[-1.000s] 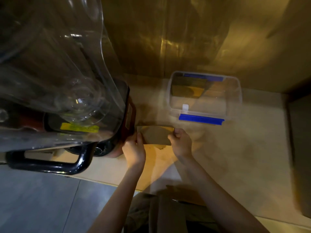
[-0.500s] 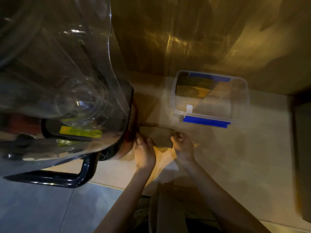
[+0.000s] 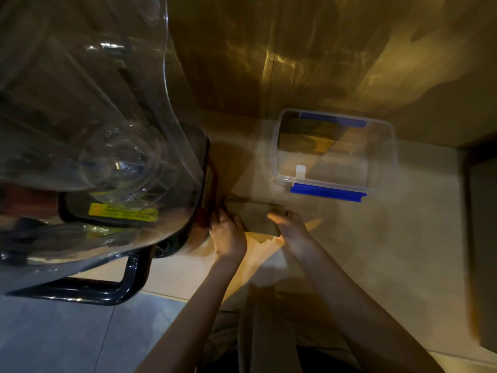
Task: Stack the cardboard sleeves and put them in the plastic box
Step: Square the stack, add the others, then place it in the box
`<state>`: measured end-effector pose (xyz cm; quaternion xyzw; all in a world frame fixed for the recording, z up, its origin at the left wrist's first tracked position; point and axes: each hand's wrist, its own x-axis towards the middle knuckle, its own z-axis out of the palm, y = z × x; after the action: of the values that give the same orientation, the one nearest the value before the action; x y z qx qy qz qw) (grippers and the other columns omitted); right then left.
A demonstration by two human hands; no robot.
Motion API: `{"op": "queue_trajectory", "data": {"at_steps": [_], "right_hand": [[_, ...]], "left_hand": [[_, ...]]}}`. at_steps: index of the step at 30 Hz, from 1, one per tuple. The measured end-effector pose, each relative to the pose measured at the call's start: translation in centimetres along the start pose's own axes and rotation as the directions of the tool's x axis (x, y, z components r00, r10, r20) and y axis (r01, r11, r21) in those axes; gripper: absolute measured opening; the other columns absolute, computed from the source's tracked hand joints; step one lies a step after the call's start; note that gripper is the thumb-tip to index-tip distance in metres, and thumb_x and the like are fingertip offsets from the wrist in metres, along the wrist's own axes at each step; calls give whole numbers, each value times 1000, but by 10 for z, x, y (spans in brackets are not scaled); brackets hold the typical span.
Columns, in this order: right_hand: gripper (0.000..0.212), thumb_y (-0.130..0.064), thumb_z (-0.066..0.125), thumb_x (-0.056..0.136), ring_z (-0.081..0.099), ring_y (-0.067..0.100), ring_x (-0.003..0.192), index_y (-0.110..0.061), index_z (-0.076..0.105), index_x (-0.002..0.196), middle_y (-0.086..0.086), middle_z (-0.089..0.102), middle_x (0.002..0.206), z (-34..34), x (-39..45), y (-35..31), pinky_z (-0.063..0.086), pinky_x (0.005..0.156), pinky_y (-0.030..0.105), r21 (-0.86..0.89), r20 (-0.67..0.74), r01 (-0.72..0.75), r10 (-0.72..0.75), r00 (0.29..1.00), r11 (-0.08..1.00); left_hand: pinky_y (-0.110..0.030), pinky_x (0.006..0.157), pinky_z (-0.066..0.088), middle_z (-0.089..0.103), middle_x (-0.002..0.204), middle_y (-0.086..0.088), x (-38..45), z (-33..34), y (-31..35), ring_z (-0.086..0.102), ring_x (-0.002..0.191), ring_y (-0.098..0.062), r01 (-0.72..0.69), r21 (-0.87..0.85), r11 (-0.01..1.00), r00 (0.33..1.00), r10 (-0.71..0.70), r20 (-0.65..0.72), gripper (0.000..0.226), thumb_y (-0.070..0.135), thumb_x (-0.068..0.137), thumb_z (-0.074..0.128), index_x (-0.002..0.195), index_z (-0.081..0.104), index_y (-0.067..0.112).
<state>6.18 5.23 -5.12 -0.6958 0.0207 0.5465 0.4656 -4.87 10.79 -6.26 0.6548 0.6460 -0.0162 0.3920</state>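
A flat stack of brown cardboard sleeves [image 3: 255, 218] lies low over the pale counter, held from both ends. My left hand [image 3: 228, 232] grips its left end, close to the blender base. My right hand [image 3: 291, 228] grips its right end, thumb on top. Another brown sleeve edge [image 3: 265, 239] shows just beneath the stack. The clear plastic box [image 3: 279, 146] with blue clips stands open behind and to the right, a hand's width from the stack. Brown cardboard [image 3: 306, 141] shows at the box's far side, though whether it lies inside or is a reflection is unclear.
A large blender with a clear jug [image 3: 88, 117], a dark base [image 3: 205, 189] and a black handle [image 3: 126, 281] fills the left, touching distance from my left hand. A glossy wooden wall [image 3: 269, 63] backs the counter [image 3: 390, 251]. A dark panel [image 3: 484, 251] bounds the right.
The camera view has drifted, shifting the box down and right. Both hands stay on the sleeve stack, and my right thumb has moved onto its top.
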Motion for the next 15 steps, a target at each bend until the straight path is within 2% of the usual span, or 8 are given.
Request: {"op": "queue_trajectory", "data": {"at_steps": [3,5,8,10,12,14,15], "right_hand": [[34,-7,59,84,59,35,107,6,57,115,21,64,110,0,3,-1,50,78,24,-22,-14,-36,36,999,999],[34,-10,59,85,59,33,107,3,57,116,21,62,117,-2,4,-1,49,76,22,-52,3,-36,37,999,998],[21,-14,60,85,60,19,83,-4,63,103,10,65,95,-6,7,2,45,67,24,-61,34,-58,60,998,996],[4,-17,61,85,59,15,78,-15,64,86,4,64,84,-6,9,6,44,67,25,-64,46,-65,68,997,996],[7,-16,61,85,59,15,79,-19,63,78,1,64,80,-7,8,7,45,73,28,-56,36,-68,70,997,996],[6,-14,59,86,59,15,84,-13,64,90,-1,62,85,-6,5,6,45,78,27,-84,33,-59,62,998,995],[17,-12,58,87,61,20,92,-8,62,102,2,63,93,-6,2,5,47,82,29,-82,39,-48,51,998,995]], "left_hand": [[-41,110,17,28,148,-25,-1,2,5,27,134,-40,0,50,999,998,-3,62,50,20,97,29,140,18,-1],[-40,109,16,31,146,-25,-1,2,6,28,133,-38,24,39,999,997,-27,79,49,22,97,28,139,20,-2],[-42,110,19,28,148,-23,-1,-2,5,24,134,-40,87,-9,996,992,-86,90,52,28,96,31,140,19,3],[-43,110,20,25,148,-22,-1,-5,4,22,135,-41,85,-36,996,992,-81,102,53,29,96,33,141,18,5],[-43,110,21,25,148,-23,-2,-7,4,24,135,-40,72,-63,995,991,-65,114,54,28,95,35,141,18,5],[-43,109,24,27,147,-24,-3,-9,2,26,134,-40,70,-96,993,991,-58,119,55,28,94,38,141,20,6],[-43,108,26,29,146,-25,-2,-9,2,29,133,-40,71,-107,992,991,-58,122,55,28,93,40,140,22,6]]}}
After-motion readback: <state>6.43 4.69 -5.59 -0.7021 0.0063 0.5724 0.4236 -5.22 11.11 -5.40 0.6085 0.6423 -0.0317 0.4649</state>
